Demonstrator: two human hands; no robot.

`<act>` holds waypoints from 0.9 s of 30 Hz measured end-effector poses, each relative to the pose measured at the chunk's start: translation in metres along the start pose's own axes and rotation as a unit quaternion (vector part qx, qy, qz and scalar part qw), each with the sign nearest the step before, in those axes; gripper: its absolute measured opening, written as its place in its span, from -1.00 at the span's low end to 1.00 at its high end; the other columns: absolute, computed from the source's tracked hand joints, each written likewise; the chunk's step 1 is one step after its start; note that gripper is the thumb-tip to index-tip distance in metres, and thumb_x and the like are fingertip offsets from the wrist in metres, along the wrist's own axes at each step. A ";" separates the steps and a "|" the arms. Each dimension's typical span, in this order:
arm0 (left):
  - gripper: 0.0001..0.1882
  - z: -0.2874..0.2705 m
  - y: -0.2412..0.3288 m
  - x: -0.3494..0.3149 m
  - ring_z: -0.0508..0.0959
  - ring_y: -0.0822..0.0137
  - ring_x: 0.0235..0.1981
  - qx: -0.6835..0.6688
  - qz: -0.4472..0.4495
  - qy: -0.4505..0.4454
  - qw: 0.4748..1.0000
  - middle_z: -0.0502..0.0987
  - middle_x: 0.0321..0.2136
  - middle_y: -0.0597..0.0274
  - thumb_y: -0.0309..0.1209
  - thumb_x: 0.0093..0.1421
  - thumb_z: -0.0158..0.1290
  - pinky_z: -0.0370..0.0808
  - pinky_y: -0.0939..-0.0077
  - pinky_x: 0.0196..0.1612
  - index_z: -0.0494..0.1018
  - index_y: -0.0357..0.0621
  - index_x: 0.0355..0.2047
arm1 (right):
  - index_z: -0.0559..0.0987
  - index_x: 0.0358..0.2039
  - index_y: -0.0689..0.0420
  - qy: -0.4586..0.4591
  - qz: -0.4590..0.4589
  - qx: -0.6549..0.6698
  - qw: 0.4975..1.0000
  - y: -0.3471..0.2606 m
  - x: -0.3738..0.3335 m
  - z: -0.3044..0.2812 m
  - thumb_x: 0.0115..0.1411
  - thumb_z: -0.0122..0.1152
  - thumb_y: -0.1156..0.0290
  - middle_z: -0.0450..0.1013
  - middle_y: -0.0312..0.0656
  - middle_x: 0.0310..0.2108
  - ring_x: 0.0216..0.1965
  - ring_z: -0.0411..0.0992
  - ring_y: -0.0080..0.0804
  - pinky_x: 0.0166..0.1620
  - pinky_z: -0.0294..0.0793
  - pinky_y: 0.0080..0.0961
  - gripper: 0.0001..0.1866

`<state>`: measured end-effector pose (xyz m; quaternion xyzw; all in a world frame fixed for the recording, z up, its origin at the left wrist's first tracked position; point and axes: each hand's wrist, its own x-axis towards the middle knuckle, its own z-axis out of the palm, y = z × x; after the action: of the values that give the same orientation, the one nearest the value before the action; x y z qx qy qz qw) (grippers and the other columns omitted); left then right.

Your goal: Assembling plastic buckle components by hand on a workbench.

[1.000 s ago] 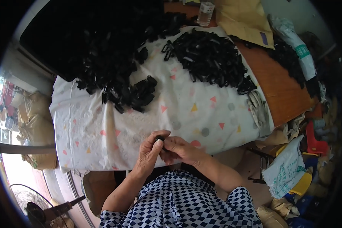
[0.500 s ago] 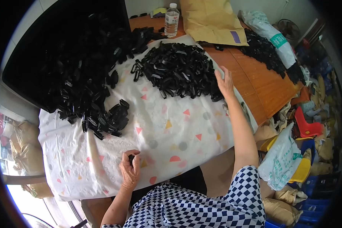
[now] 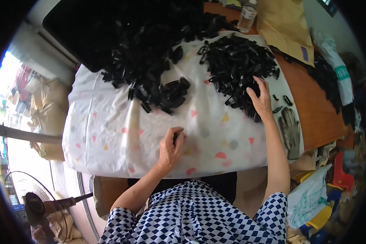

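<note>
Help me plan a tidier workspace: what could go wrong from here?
The right hand, at the loose heap of small black plastic parts, might scatter some. Stray black pieces beside the flat grey work glove could slip under it. The upright clear plastic bottle beyond the heap might tip if bumped.

Dark piece [image 3: 175, 138] mostly hidden by left fingers [image 3: 173, 130]; paper bag [image 3: 284, 26] top cut off.

Wooden table [image 3: 319, 116] under patterned cloth [image 3: 110, 122] — heaped black pieces [image 3: 236, 61], grey glove [image 3: 290, 133], clear bottle [image 3: 247, 18]
</note>
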<state>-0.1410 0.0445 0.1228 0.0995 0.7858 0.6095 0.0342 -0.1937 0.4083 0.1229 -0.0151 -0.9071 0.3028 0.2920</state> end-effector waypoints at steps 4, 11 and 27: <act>-0.77 -0.023 -0.009 0.033 0.53 0.09 -0.40 0.121 0.054 0.041 0.990 0.47 -0.32 0.01 -0.62 0.13 -0.10 0.46 0.34 -0.32 0.40 -0.24 -0.18 | 0.44 0.01 0.10 -0.009 -0.049 -0.004 0.999 -0.043 -0.010 0.016 0.07 0.30 0.33 0.30 -0.08 -0.02 0.01 0.28 -0.09 0.05 0.33 -0.26 -0.53; -0.72 -0.058 -0.003 0.069 0.51 0.03 -0.25 0.380 0.106 -0.050 0.917 0.36 -0.16 0.13 -0.46 0.05 0.10 0.46 0.17 -0.25 0.42 -0.03 -0.18 | 0.47 -0.08 0.17 -0.058 -0.081 0.063 0.993 -0.092 -0.006 0.043 0.12 0.19 0.55 0.39 -0.13 -0.12 -0.08 0.41 -0.18 -0.01 0.41 -0.41 -0.68; -0.71 -0.084 -0.009 -0.002 0.49 0.28 -0.45 0.118 0.052 -0.045 0.991 0.45 -0.35 0.21 -0.54 0.18 -0.03 0.42 0.40 -0.36 0.35 -0.14 -0.07 | 0.48 -0.09 0.22 -0.255 0.052 0.275 0.926 -0.175 -0.012 0.046 0.19 0.04 0.66 0.47 -0.26 -0.22 -0.33 0.46 -0.58 -0.18 0.46 -0.65 -0.73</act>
<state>-0.1549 -0.0378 0.1354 0.1707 0.8436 0.5085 0.0263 -0.1824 0.2379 0.1846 0.0957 -0.8302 0.5485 0.0277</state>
